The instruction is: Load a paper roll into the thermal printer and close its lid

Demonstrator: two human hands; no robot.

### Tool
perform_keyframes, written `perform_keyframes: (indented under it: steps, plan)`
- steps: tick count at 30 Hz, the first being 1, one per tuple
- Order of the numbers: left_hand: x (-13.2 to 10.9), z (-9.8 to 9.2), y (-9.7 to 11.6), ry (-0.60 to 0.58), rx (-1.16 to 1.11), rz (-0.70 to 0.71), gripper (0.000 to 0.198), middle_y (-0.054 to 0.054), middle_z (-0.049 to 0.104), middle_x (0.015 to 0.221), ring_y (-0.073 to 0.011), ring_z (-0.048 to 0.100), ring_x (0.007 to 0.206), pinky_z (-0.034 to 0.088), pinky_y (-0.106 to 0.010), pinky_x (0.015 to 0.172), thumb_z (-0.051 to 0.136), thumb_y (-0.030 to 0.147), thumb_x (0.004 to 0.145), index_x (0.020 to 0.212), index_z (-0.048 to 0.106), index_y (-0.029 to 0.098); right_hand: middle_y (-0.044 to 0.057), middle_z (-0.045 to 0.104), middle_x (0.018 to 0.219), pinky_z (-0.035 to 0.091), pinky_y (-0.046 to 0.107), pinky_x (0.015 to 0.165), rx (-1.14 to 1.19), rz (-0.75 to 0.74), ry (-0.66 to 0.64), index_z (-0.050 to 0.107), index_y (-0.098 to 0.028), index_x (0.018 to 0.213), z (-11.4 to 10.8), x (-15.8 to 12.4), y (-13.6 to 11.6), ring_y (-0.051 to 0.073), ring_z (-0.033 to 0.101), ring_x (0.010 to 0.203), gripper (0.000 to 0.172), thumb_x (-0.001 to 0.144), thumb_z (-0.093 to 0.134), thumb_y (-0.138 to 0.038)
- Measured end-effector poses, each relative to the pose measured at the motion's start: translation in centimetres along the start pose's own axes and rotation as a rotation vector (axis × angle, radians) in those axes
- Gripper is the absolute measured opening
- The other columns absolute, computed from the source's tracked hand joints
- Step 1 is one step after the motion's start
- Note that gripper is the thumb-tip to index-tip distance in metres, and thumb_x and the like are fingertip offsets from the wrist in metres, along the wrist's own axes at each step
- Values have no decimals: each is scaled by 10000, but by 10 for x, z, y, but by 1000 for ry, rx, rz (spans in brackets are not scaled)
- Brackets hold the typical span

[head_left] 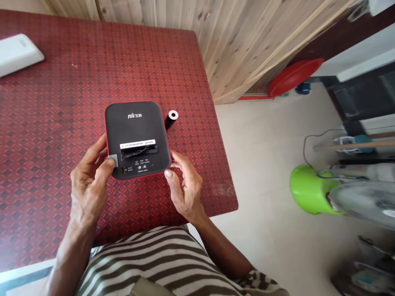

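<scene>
A black receipt printer (135,129) with red sides and a white FEIE logo is between my hands over the red patterned table (49,135). A white label runs along its dark paper slot, with icons and small print below. My left hand (91,176) grips its lower left side, the thumb on a small grey tab (113,159) at the corner. My right hand (186,185) holds the lower right corner, thumb at the front edge and fingers partly hidden beneath. Just past the printer's right side is a small black paper roll (172,118) with a white end.
A white object (19,54) lies at the table's far left. Wood panelling (148,14) borders the table's back. On the floor to the right are a red basin (293,77), a lime green bucket-like container (308,190) and a cable (317,135).
</scene>
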State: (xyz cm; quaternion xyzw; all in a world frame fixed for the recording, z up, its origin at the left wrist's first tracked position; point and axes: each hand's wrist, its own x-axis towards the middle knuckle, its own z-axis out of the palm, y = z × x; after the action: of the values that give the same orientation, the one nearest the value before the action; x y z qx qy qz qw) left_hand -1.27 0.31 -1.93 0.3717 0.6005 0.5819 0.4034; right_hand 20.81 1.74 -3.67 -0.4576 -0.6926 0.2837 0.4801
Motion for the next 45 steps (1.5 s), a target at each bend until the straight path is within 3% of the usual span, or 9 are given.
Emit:
perform_keyframes:
  steps: [6, 12, 17, 26, 35, 38, 41, 43, 45]
  plan:
    - [-2, 6, 3, 23, -27, -33, 442, 52, 764, 1483, -250, 713, 1386, 522, -416, 1271, 803, 339, 998, 1434, 787, 404, 101, 779, 1373, 733, 428, 936, 35, 9, -10, 606, -311, 1547, -1, -2, 3, 234, 802, 1124, 412, 1135, 600, -320]
    - [-4, 14, 9, 37, -28, -45, 447, 23, 773, 1469, -258, 707, 1395, 504, -438, 1289, 766, 295, 1007, 1448, 783, 364, 116, 749, 1450, 726, 461, 1002, 147, 88, 25, 523, -339, 1624, 6, -11, 8, 257, 793, 1229, 536, 1107, 663, -341]
    - [-5, 19, 7, 77, -2, -36, 453, 25, 759, 1490, -246, 707, 1391, 537, -418, 1251, 728, 261, 1010, 1447, 780, 369, 123, 750, 1464, 709, 487, 1044, 253, 162, 40, 502, -337, 1626, 9, -13, 8, 273, 769, 1312, 569, 1092, 698, -345]
    - [-5, 26, 5, 144, -50, -32, 468, -38, 762, 1483, -252, 729, 1347, 613, -370, 1140, 730, 251, 974, 1439, 780, 260, 116, 764, 1458, 702, 480, 1034, 254, 188, 36, 519, -332, 1583, 9, -11, 5, 275, 783, 1292, 538, 1084, 717, -351]
    - [-4, 19, -7, 90, -75, -22, 466, -52, 770, 1471, -275, 728, 1376, 509, -486, 1291, 760, 358, 1005, 1469, 762, 314, 143, 773, 1445, 708, 480, 1019, 256, 196, 26, 520, -284, 1557, 10, -12, 5, 277, 783, 1304, 513, 1090, 696, -405]
    - [-4, 12, -13, 75, -43, -5, 495, -67, 766, 1480, -294, 715, 1396, 492, -506, 1303, 777, 420, 1012, 1492, 753, 305, 136, 791, 1400, 721, 475, 963, 123, 97, 47, 570, -272, 1524, -5, 3, -2, 273, 806, 1232, 473, 1088, 707, -390]
    - [-5, 6, -15, 39, -32, 15, 501, -58, 764, 1487, -298, 728, 1374, 545, -478, 1250, 768, 451, 1025, 1509, 743, 323, 88, 821, 1309, 693, 471, 1019, -124, -145, 42, 697, -276, 1370, -17, 39, -14, 243, 802, 1180, 271, 1100, 695, -262]
    - [-5, 3, -13, 11, 3, 44, 484, -45, 762, 1489, -304, 727, 1376, 576, -465, 1214, 748, 454, 1041, 1513, 739, 349, 77, 833, 1259, 668, 468, 1071, -226, -317, -116, 744, -254, 1266, -15, 71, -21, 234, 794, 1168, 187, 1123, 638, -197]
    - [-6, 2, -10, -8, 41, 65, 468, -34, 754, 1497, -313, 711, 1403, 572, -478, 1219, 732, 456, 1050, 1512, 735, 375, 85, 834, 1218, 665, 475, 1067, -344, -398, -390, 770, -231, 1179, -2, 102, -26, 255, 792, 1141, 152, 1119, 638, -186]
